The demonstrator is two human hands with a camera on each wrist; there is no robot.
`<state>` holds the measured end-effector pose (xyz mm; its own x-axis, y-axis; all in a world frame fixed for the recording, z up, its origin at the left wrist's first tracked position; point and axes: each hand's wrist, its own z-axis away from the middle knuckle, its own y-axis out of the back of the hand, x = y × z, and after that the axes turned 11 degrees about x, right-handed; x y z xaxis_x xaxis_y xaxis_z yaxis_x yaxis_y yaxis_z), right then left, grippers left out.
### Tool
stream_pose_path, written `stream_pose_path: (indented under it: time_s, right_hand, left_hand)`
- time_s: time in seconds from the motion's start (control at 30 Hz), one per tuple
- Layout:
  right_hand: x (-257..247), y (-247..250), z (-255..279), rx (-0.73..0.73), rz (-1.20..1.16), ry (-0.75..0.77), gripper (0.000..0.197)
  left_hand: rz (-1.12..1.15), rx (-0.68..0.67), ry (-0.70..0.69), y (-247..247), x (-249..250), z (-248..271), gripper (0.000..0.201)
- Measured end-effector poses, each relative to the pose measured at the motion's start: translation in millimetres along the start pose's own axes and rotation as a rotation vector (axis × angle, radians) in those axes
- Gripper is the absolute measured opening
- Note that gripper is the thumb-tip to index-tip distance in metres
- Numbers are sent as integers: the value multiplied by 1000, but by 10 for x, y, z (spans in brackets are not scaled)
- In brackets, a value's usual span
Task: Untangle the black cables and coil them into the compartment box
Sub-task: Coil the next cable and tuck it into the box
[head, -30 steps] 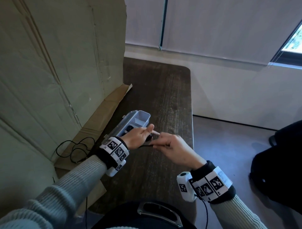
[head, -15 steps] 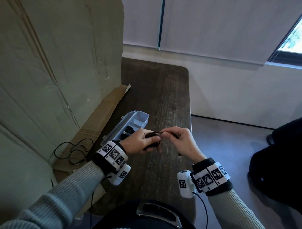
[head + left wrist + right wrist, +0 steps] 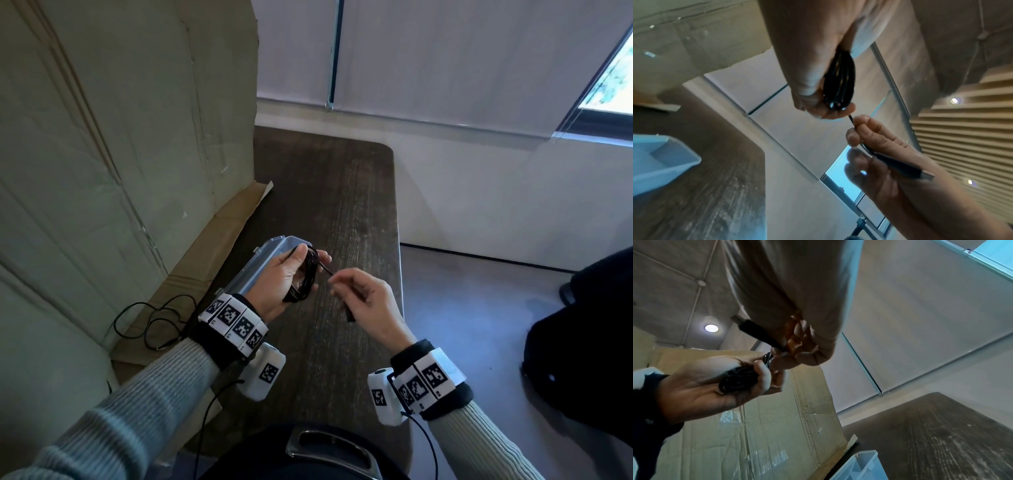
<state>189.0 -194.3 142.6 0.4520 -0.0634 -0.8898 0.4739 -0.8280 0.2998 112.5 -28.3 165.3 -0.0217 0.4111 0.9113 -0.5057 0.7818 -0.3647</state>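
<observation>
Two black cables (image 3: 305, 274) (image 3: 150, 320), one compartment box (image 3: 274, 245), two hands (image 3: 277, 277) (image 3: 370, 301).

Coiled black cable (image 3: 306, 274) above compartment box (image 3: 270, 247)

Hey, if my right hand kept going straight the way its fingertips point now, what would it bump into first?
Probably the left hand and the cable coil it holds; your right hand points up-left at them, though the depth is unclear.
</observation>
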Motion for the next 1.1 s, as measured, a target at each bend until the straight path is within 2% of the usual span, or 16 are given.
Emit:
stream_pose_path:
  time_s: [0.13, 0.23, 0.33, 0.4, 0.43, 0.5, 0.6, 0.77, 0.93, 1.1]
  right_hand:
    - [-48, 2, 9, -78, 141, 140, 23]
    - [-63, -20, 13, -105, 203, 225, 30]
    - [-56, -48, 23, -106, 216, 264, 34]
    - [-42, -73, 28, -92, 188, 270, 30]
    - [-37, -90, 32, -80, 156, 271, 26]
    - [-22, -130, 44, -54, 81, 265, 19]
    - [6, -208, 55, -39, 5, 271, 18]
    - [32, -277, 92, -10, -7, 340, 19]
    - [4, -305, 81, -14, -66, 284, 16]
    - [-75, -334, 35, 50, -242, -13, 36]
  left_hand:
    - [203, 32, 89, 16, -8, -51, 44]
    - [283, 39, 136, 23, 10, -58, 40]
    - [352, 44, 114, 31, 9, -51, 30]
    - [397, 31, 91, 34, 7, -49, 27]
    - [404, 21, 95, 22, 14, -47, 28]
    - [399, 40, 113, -5, 38, -49, 43]
    - [414, 81, 106, -13, 50, -89, 57]
    - [397, 97, 114, 9, 46, -146, 54]
    - [269, 139, 48, -70, 28, -131, 49]
    - [95, 150, -184, -149, -4, -88, 46]
